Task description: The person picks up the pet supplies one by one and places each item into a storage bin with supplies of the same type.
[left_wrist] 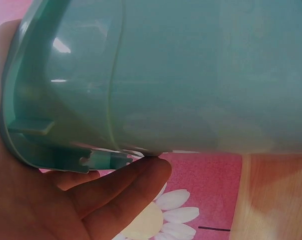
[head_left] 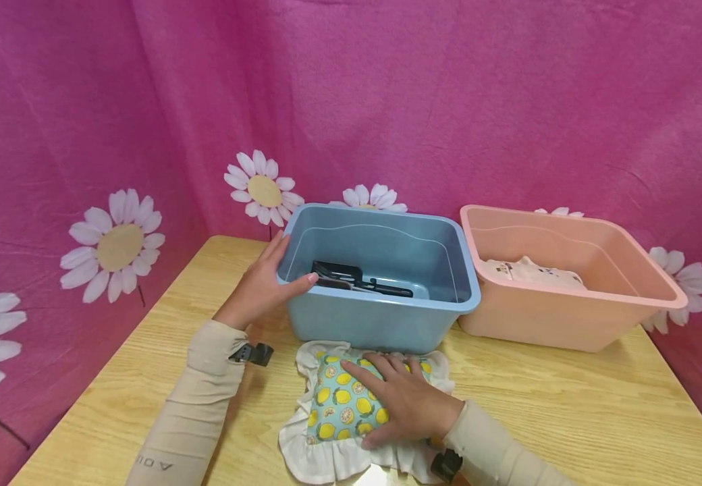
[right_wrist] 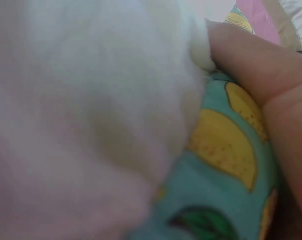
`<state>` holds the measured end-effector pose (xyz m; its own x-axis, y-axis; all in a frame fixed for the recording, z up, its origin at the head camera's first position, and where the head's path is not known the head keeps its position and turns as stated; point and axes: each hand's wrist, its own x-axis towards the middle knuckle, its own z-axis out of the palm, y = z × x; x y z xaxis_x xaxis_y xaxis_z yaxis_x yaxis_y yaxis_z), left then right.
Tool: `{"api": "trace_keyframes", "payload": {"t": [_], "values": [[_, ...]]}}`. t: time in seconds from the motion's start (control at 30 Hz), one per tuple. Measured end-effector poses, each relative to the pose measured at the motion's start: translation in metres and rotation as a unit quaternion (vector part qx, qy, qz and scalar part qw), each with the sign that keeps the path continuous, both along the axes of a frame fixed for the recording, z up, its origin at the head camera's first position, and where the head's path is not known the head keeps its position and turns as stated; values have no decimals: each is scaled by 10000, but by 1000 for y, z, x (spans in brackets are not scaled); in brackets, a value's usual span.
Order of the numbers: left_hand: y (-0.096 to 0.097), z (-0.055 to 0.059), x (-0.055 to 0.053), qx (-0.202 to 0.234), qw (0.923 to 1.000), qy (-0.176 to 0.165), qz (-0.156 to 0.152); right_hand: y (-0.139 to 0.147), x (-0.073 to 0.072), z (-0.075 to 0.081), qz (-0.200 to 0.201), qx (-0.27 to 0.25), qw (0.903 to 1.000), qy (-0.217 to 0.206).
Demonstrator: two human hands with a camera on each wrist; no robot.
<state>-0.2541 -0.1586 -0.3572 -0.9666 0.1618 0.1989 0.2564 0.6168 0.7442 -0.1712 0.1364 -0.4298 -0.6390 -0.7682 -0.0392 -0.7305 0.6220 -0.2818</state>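
Observation:
At its left front corner, the blue plastic bin [head_left: 381,320] is held by my left hand [head_left: 266,280]. The thumb lies over the rim, and the fingers are along the outer wall. In the left wrist view, fingers [left_wrist: 125,192] touch the bin's wall [left_wrist: 191,75] below its rim. My right hand [head_left: 408,401] rests spread on a small lemon-print cushion [head_left: 335,405] with a white ruffle, lying before the bin. Close up in the right wrist view, the white ruffle [right_wrist: 90,115] hides much of the cushion, and part of the hand [right_wrist: 271,75] lies against the lemon fabric.
Inside the blue bin lie a black spatula-like utensil [head_left: 339,272] and other dark items. A pink bin [head_left: 539,320] stands to its right, holding a white printed cloth item [head_left: 533,273]. Both stand on a wooden table [head_left: 539,398] against a pink flowered curtain [head_left: 387,101].

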Motion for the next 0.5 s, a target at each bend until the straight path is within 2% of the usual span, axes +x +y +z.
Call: {"api": "trace_keyframes", "payload": {"t": [0.5], "values": [[0, 1, 0, -20, 10000, -32, 14, 0, 1, -2, 77, -80, 9996, 263]]}}
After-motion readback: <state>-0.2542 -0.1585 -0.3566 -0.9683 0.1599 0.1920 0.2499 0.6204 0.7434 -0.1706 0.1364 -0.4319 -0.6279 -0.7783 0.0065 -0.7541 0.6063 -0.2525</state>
